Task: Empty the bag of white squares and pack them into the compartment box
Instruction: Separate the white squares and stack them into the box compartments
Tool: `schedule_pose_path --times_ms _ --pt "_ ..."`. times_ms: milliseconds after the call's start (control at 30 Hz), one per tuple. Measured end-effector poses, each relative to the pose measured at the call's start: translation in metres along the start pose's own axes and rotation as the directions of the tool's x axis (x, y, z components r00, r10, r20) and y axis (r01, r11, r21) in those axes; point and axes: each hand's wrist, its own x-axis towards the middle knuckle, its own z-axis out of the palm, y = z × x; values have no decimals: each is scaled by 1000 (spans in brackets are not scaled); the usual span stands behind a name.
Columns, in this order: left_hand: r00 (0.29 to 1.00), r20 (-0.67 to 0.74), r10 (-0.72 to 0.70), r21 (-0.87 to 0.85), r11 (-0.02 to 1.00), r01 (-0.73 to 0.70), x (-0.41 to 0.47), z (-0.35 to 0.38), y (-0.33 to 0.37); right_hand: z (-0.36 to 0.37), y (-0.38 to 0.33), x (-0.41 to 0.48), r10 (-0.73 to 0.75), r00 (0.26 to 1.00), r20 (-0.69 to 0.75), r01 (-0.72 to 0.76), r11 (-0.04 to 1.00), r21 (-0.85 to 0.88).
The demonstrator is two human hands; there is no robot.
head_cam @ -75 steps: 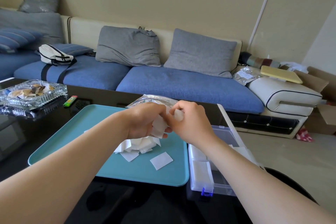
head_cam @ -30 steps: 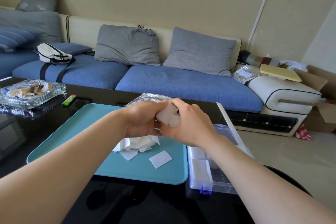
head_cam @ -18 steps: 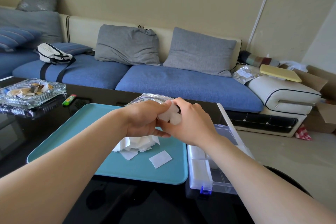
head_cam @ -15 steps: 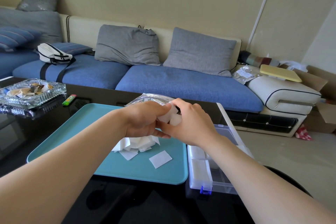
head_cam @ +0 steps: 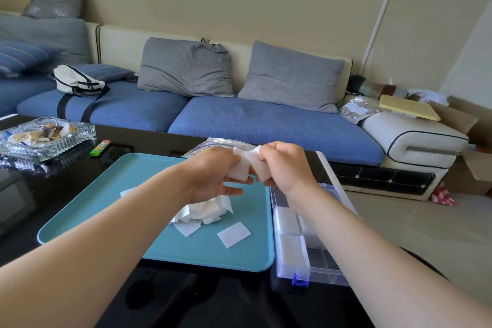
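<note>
**Held squares being evened up for packing; box part filled**

Step in hand, as judged: emptying is done and packing is proceeding, with a batch being tidied between the hands.

At the left, on the glossy black table (head_cam: 66, 176), the flat teal plastic tray (head_cam: 127, 181) is carrying a loose heap of thin white squares (head_cam: 205, 212). One single square (head_cam: 234, 234) is lying apart at the near right. Above the heap, the left hand (head_cam: 213, 176) is pinching a small held stack (head_cam: 241, 168) between thumb and upper fingers, its lower fingers reaching out beneath. The crumpled clear plastic bag (head_cam: 213, 143) is lying just behind this hand, at the tray's far edge. Whether anything is remaining inside it cannot be told.

The right hand (head_cam: 286, 165) is meeting the left above the tray's right part, fingers curled round the far side of the same bundle. Whether one stack or two is being held cannot be told.

Just beside the tray on the right, the clear plastic compartment box (head_cam: 282, 270) is standing open, partly under the right forearm. Its near left compartments are holding white stacks; the near right one is appearing unfilled.

Next move, as judged: the aligned bundle is needing a short carry rightward and downward into a free compartment, set in flat so that no edges are catching on the dividers.
</note>
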Motion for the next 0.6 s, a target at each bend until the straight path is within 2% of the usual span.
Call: schedule_pose_path --times_ms 67,167,367,600 --pt "997 -49 57 26 998 -56 2 2 1 0 0 0 55 998 21 -56 995 77" --pt "991 -80 106 -16 994 -108 2 4 3 0 3 0 84 996 37 -87 991 100" --pt "992 25 127 -42 991 -126 0 -1 2 1 8 -1 46 999 -29 -43 996 81" --pt "990 68 121 -123 986 -112 -4 7 6 6 12 4 -8 989 -147 21 996 89"
